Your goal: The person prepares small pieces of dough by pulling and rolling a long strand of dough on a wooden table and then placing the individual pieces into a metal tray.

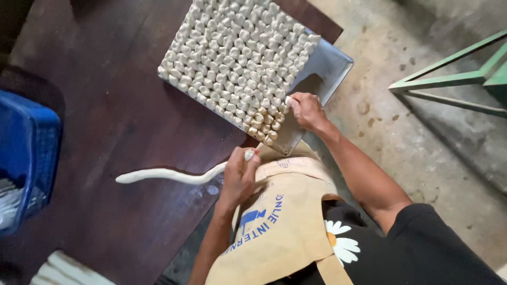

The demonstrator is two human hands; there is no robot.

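My left hand [240, 175] grips the near end of a long white rope of dough [168, 174] that lies across the dark wooden table [116, 105]. My right hand [305, 110] reaches to the metal tray [330, 63] and presses a small dough piece [289, 101] against the edge of the rows. Several small dough pieces [237, 58] fill most of the tray in tight rows. A bare strip of tray shows at its right side.
A blue plastic crate [26, 158] stands at the left table edge. More dough ropes [66, 270] lie at the bottom left. A green metal frame [454, 79] stands on the concrete floor at the right. I wear a tan apron [280, 232].
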